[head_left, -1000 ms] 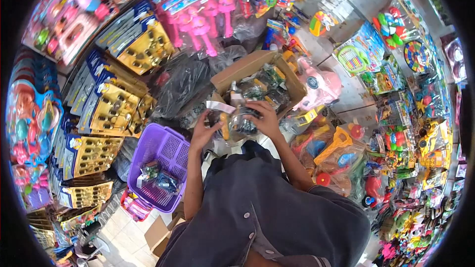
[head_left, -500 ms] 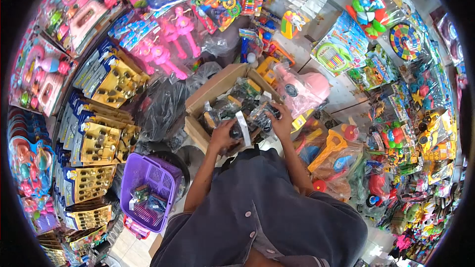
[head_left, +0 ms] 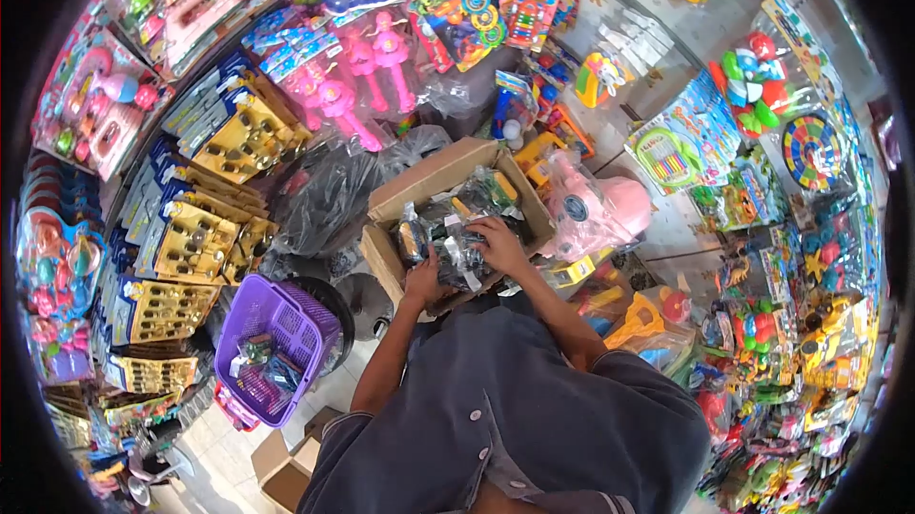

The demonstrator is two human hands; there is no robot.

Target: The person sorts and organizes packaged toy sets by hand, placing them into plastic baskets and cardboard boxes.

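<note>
Inside the cardboard box [head_left: 419, 185], clear toy packets [head_left: 456, 249] are gripped by the left hand [head_left: 422, 278] and pressed under the right hand's [head_left: 498, 245] spread fingers. Packets are best lifted singly, so the slippery wrapping is not torn.

I see a matt brown cardboard box [head_left: 419, 185] filled with glossy clear plastic toy packets [head_left: 457, 247], and at lower left a purple plastic mesh basket [head_left: 276, 319].

left arm: extended forward, bent at the elbow | left hand [head_left: 422, 278]: lowered, fingers curled, apparently closed in a grip | right arm: stretched forward beside it | right hand [head_left: 499, 243]: held palm down, fingers spread, hands kept near each other
</note>
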